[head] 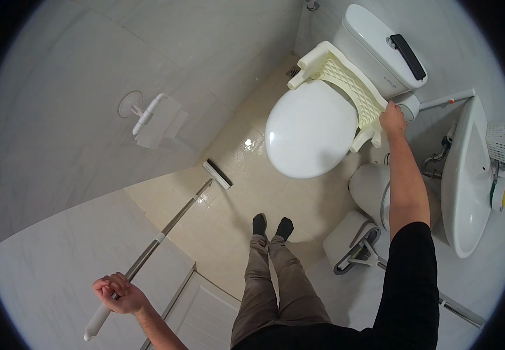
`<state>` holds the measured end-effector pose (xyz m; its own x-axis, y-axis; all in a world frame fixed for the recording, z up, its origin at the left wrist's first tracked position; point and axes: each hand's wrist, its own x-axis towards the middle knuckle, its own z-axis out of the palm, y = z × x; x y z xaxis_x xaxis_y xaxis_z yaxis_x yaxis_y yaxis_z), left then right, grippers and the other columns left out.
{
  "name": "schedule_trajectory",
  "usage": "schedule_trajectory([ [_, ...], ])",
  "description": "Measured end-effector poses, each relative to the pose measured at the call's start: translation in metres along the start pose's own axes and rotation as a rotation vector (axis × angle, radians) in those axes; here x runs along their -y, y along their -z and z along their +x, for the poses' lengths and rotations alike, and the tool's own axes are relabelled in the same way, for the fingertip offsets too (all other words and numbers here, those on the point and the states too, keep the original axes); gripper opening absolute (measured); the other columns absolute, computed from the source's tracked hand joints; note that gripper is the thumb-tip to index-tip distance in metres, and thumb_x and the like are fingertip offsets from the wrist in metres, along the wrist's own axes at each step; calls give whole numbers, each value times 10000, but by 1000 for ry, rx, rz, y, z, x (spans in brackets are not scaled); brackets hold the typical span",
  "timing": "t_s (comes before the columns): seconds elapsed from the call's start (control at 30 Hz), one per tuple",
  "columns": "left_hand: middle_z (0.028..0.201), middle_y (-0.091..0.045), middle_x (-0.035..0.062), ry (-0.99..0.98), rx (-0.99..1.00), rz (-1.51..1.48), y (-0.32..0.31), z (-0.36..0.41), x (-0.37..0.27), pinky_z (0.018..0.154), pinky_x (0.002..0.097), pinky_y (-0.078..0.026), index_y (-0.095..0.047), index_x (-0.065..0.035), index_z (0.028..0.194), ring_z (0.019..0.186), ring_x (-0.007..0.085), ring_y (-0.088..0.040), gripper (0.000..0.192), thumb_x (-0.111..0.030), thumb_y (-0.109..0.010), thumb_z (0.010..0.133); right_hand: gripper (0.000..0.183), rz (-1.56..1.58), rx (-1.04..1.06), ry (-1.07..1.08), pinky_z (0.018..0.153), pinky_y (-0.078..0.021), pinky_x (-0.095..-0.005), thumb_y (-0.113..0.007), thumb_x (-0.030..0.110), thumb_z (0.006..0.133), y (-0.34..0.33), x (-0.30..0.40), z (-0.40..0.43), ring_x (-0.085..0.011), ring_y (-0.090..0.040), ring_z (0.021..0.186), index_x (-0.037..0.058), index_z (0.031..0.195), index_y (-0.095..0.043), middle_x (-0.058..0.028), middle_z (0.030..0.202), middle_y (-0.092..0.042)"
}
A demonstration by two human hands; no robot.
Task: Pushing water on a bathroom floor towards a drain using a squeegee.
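Observation:
My left hand is wrapped around the pole of a floor squeegee near its white end grip. The pole slants up to the tool's narrow head, which has a dark edge and rests on the tiled floor. At the upper right, my right hand grips one end of a cream plastic toilet step stool. The curved stool, with its ribbed inner side showing, lies across the back of the closed toilet lid, in front of the cistern.
A white washbasin juts out at the right, with a bin and a mop bucket close by. On the left wall hangs a paper holder. Wet patches shine on the floor. A door is behind my left arm.

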<state>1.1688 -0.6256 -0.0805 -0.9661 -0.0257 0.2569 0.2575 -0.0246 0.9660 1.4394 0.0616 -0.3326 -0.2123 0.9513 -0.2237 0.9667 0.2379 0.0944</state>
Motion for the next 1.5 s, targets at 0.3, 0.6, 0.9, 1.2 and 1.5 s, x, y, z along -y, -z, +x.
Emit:
schedule_trajectory([
  [0.3, 571, -305, -23, -37, 4, 41, -10, -9, -2, 447, 253, -212, -431, -51, 831, 483, 73, -273, 139, -159, -400, 913, 534, 591, -308, 359, 1008, -451, -426, -620, 120, 862, -5, 28, -104, -344, -547, 1206, -9, 1358, -471, -218, 1316, -545],
  [0.6, 765, -587, 43, 132, 534, 419, -63, -127, -29, 607, 275, -451, -599, -40, 844, 675, 137, -541, 72, -50, -573, 911, 497, 1304, 1581, -171, 863, -514, -394, -514, 475, 981, 37, 114, -485, -201, -621, 995, 83, 1287, -529, -77, 1149, -638],
  [0.9, 1089, -613, 140, 35, 1045, 233, -67, -205, -99, 973, 419, -454, -628, -43, 1124, 1111, 320, -568, 391, -93, -745, 755, 245, 1456, 2163, -555, 608, -512, -316, -550, 216, 936, -14, 138, -479, -173, -617, 673, -18, 1008, -553, -49, 749, -591],
  [1.2, 1391, -468, 165, -327, 1252, 499, 62, -141, -129, 1087, 583, -328, -443, -64, 1402, 1314, 367, -431, 690, -165, -744, 789, 255, 648, 1426, -57, 434, -497, -329, -584, 85, 888, 94, -8, -558, -172, -601, 563, 44, 1137, -549, -93, 776, -614],
  [1.5, 1348, -520, 207, -391, 646, 741, 237, 17, -119, 1091, 459, -363, -469, -10, 1378, 1267, 387, -474, 606, -84, -695, 821, 574, 558, 945, -109, 431, -454, -331, -646, 64, 841, 78, -157, -775, -161, -560, 525, 59, 1395, -494, -91, 727, -608],
])
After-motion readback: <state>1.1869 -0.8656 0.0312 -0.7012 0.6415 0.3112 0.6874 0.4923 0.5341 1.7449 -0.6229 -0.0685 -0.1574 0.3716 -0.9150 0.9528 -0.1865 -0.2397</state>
